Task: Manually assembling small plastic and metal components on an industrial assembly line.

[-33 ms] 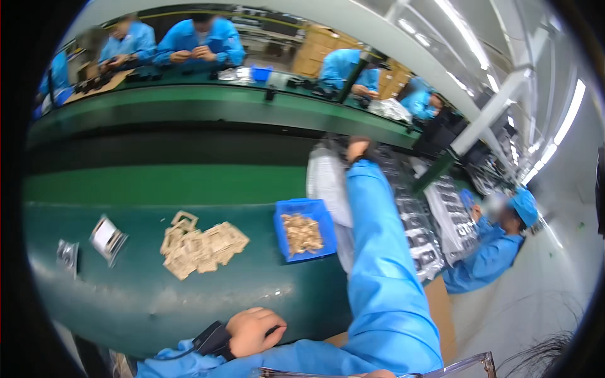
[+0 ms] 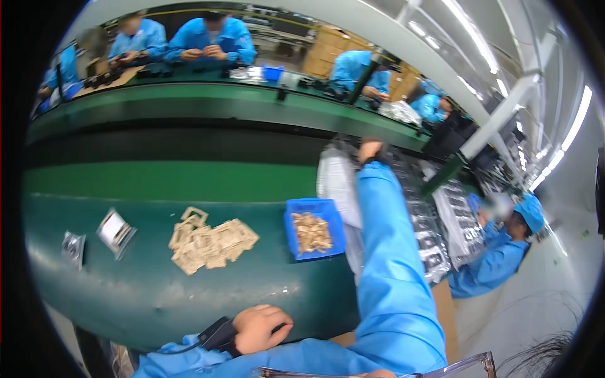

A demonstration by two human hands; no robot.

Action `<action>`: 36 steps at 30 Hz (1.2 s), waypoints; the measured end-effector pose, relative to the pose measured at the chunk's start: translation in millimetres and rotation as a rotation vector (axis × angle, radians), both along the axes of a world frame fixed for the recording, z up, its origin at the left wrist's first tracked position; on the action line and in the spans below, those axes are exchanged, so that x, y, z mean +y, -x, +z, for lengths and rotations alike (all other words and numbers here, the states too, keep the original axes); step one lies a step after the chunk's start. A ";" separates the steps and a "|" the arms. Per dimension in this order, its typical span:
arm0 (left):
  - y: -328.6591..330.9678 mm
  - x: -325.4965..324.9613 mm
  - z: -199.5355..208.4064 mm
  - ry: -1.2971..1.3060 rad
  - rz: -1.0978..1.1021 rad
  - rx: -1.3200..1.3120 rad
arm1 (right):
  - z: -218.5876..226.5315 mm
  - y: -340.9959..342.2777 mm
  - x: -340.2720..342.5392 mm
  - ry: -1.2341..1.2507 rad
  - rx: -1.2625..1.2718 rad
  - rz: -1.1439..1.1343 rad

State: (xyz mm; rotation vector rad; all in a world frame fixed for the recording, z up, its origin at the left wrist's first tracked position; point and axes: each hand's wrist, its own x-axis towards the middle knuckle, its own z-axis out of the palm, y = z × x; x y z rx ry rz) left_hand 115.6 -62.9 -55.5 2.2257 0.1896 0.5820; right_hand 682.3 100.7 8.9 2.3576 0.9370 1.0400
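At the far left, a small clear bag [image 2: 74,249] with something dark inside lies on the dark green tabletop [image 2: 126,302], whose worn surface shows a few pale scuffs. Just right of it is a larger clear bag [image 2: 116,233] with pale and dark contents, then a loose heap of flat tan frames [image 2: 214,242]. Behind runs a brighter green strip [image 2: 170,179], then a dark band, then an opposite bench [image 2: 189,97] with blue-clad workers [image 2: 214,41] and cardboard boxes [image 2: 331,49] behind it.

The left hand [image 2: 261,327] is at the near edge, its fingers curled; whether they pinch anything I cannot tell. Farther right stands a blue bin [image 2: 309,205] of small brownish pieces [image 2: 312,233]. Beside it lies white sheeting [image 2: 337,183], and at its far end is the right hand [image 2: 370,150], blurred, so the state of its fingers cannot be told. Rows of dark parts [image 2: 432,255] in clear plastic lie right of that arm, near a green-based post [image 2: 444,173]. Beyond, a person in a blue cap [image 2: 488,261] sits above pale floor [image 2: 535,315], under bright ceiling tubes [image 2: 570,120].
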 end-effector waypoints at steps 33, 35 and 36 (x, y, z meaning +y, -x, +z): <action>123.2 156.2 -9.1 0.563 0.704 -0.109 | -61.3 435.7 -276.5 -0.678 1.088 1.139; 114.6 139.5 11.2 0.692 0.673 -0.180 | -54.7 436.4 -285.2 -0.735 1.118 1.115; 110.8 133.6 17.0 0.823 0.638 -0.254 | -50.9 439.3 -286.1 -0.737 1.120 1.115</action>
